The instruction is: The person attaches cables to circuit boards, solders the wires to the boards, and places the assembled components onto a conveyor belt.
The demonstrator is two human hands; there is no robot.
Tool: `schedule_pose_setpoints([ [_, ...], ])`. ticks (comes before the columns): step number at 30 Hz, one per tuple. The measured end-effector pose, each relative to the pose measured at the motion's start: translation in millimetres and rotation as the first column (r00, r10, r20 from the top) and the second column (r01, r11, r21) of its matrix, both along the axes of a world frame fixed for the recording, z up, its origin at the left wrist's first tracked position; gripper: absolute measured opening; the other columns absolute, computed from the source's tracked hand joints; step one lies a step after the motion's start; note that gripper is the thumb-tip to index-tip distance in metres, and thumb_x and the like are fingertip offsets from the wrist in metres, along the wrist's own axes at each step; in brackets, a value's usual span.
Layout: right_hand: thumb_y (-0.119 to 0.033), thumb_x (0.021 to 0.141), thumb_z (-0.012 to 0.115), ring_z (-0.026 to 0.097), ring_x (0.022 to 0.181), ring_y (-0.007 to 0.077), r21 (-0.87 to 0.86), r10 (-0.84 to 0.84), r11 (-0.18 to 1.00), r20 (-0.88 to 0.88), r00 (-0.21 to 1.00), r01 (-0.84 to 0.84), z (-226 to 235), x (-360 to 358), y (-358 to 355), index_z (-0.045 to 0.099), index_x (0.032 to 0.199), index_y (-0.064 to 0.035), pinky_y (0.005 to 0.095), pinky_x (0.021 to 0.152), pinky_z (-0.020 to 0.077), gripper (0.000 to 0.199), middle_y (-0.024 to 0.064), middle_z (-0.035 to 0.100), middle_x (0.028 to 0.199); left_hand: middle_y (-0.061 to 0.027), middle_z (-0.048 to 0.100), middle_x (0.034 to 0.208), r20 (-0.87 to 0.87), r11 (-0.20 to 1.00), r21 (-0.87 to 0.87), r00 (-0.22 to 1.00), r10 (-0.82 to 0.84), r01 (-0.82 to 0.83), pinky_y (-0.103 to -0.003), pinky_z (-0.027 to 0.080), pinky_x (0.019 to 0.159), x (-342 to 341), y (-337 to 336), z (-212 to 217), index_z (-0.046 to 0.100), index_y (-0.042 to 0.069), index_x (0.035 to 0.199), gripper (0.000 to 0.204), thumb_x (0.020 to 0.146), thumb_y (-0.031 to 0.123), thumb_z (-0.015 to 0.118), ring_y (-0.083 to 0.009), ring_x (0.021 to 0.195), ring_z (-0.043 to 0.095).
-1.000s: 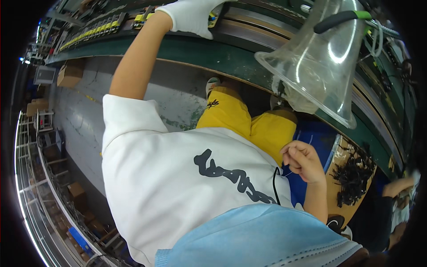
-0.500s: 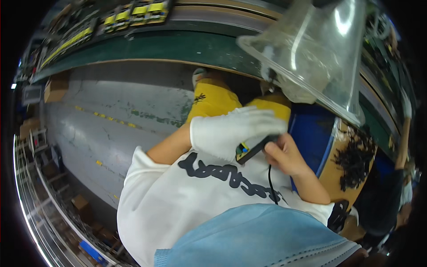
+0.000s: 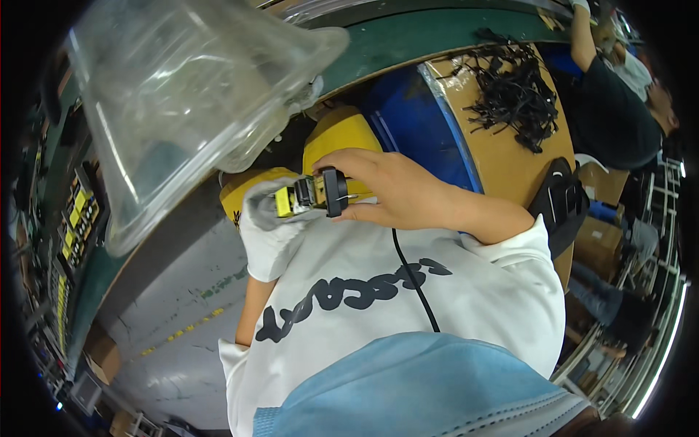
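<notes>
Both my hands meet in front of my lap around a power adapter in parts. My right hand (image 3: 382, 191), bare, grips its black plastic case (image 3: 335, 192) between thumb and fingers. A circuit board with a yellow transformer (image 3: 284, 202) sticks out on the left side of the case. My left hand (image 3: 268, 227), in a white glove, curls around that board, its fingertips partly hidden behind it. Below my right hand a black cable (image 3: 415, 273) hangs down over my white shirt. A thin metal piece (image 3: 357, 195) shows beside the case, too small to name.
A large clear plastic bin (image 3: 182, 87) juts over the green bench edge (image 3: 386, 54) at upper left. Black cables (image 3: 513, 95) lie heaped on a cardboard box (image 3: 466, 109), beside a blue bin (image 3: 422, 120). Boards with yellow parts (image 3: 79, 218) line the bench. A co-worker (image 3: 619, 109) sits at right.
The view has swung to the right. My left hand, blurred and stretched out over the adapter before, now curls around its board. The adapter has turned, with the board facing left.
</notes>
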State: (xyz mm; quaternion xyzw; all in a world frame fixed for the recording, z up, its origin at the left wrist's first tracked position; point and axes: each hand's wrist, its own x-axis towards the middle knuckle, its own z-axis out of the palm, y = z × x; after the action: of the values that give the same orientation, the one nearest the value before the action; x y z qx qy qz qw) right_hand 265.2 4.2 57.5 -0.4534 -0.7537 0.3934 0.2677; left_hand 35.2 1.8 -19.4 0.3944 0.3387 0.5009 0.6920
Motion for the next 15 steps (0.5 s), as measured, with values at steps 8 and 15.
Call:
schedule_pose_setpoints([
  [8,-0.010,0.078,0.069,0.063,0.083,0.0307,0.277,-0.341,0.934,0.513,0.788,0.224,27,96,39,0.067,0.097,-0.0018,0.0367,0.072,0.0510,0.021,0.0147,0.064,0.090,-0.0130,0.052,0.121,0.191,0.969,-0.245,0.979,0.065,-0.017,-0.044,0.050,0.093,-5,6,-1,0.035,-0.002,0.136,0.073,0.080,0.026,0.073,-0.0280,0.109,0.058],
  [15,-0.007,0.076,0.068,0.063,0.088,0.0345,0.249,-0.369,0.923,0.786,0.496,0.292,4,182,68,0.065,0.103,-0.0003,0.0405,0.078,0.0494,0.027,0.0194,0.064,0.092,-0.0103,0.056,0.119,0.210,0.917,-0.341,0.967,-0.143,0.209,-0.045,0.048,0.095,-4,14,-4,0.034,0.001,0.140,0.071,0.088,0.039,0.065,-0.0276,0.109,0.059],
])
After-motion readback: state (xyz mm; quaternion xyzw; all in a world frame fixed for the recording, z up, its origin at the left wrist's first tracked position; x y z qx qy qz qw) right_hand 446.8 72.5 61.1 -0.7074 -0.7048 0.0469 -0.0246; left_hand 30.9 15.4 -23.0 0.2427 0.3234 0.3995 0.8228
